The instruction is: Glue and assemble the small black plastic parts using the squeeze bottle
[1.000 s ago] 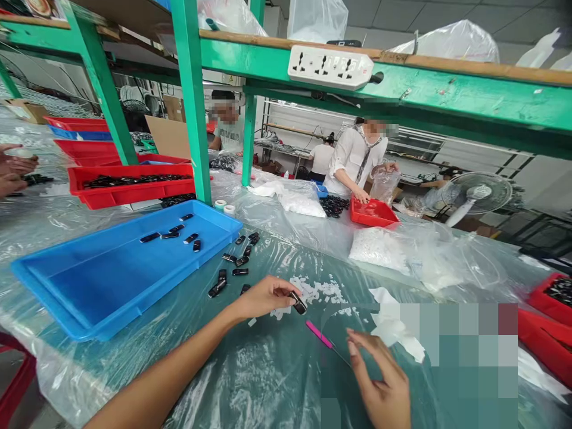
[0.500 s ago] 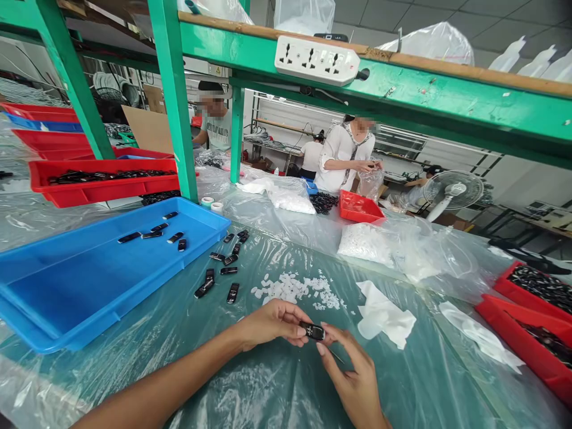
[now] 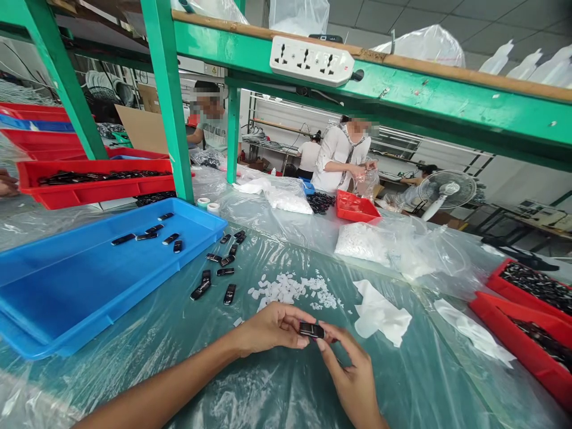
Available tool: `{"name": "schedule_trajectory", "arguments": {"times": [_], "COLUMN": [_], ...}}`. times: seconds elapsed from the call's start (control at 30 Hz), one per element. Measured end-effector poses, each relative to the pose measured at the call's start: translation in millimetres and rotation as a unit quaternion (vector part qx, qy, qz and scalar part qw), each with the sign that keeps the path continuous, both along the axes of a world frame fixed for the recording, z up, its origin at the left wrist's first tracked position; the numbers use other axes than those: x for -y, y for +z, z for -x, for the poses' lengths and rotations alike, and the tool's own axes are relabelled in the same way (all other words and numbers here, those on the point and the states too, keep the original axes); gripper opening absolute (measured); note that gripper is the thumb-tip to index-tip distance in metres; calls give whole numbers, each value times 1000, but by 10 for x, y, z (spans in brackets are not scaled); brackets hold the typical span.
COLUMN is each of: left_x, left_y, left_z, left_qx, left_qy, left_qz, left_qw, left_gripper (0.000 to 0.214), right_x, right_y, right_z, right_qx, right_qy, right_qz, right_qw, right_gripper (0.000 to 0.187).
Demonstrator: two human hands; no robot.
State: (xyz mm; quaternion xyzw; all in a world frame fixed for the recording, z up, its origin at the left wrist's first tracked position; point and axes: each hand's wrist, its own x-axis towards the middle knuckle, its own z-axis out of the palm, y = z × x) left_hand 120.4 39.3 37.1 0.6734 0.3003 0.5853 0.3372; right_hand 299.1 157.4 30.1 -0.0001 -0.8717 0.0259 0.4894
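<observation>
Small black case pinched end to end over the table

The black case (image 3: 311, 330) sits between both hands, just above the plastic-covered table (image 3: 268, 393). The left hand (image 3: 270, 328) is nearly closed, thumb and fingers gripping one end; the right hand (image 3: 351, 363) has thumb and forefinger drawn together at the other. From here I can't tell how firm either hold is.

If one pinch slackens while the other pushes, I reckon the case could twist free and drop. Just beyond lie loose white bits (image 3: 286, 290); a trailing wrist could scatter them, they look so light. The white cloth (image 3: 383, 313) to the right might drag if an elbow catches it. More black cases (image 3: 229, 294) lie leftward, near the blue tray (image 3: 67, 298), where a careless sweep could knock them together and scratch them.
</observation>
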Motion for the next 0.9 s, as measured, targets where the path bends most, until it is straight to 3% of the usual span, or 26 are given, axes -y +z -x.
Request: {"name": "schedule_trajectory", "arguments": {"times": [0.2, 0.37, 0.5, 0.6, 0.7, 0.8, 0.9], "left_x": [29, 52, 94, 107, 109, 119, 134], "left_y": [-25, -41, -23, -22, -34, -48, -60], "left_z": [-88, -119, -154, -166, -156, -142, -136], "left_qx": [-22, -116, -160, -189, -204, -233, -253], "left_qy": [32, 178, 225, 246, 258, 284, 293], "left_qz": [-57, -120, -159, -165, -137, -133, -124], "left_qw": [998, 970, 948, 936, 934, 920, 914], "left_gripper": [49, 35, 29, 30, 27, 29, 32], "right_x": [-30, -8, -12, -38, -72, -177, -404], "right_y": [-59, -44, 26, 116, 251, 410, 544], "right_z": [40, 57, -3, -120, -263, -400, -538], "right_qx": [58, 103, 117, 17, -176, -289, -239], "right_qy": [30, 39, 18, -29, -99, -166, -117], "right_qz": [55, 73, 44, -40, -86, 40, 191], "right_qw": [996, 991, 992, 999, 976, 942, 945], "right_gripper": [29, 30, 33, 33, 26, 43, 55]}}
